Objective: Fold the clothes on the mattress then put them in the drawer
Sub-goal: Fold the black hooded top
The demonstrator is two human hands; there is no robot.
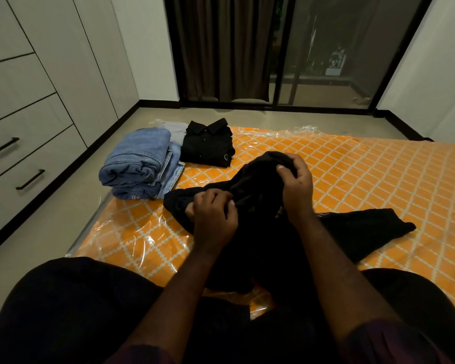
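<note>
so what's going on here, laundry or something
A person sits on the orange patterned mattress, folding clothes. The left hand and the right hand both grip bunched fabric of a black garment, which is not yet folded and trails across the mattress. Folded blue jeans and a folded black shirt lie near the far left corner. The drawers on the left are shut.

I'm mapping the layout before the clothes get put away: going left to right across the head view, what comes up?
drawers → folded jeans → folded black shirt → right hand, gripping the black garment. The left hand overlaps the shirt's span, so it is left out.
</note>
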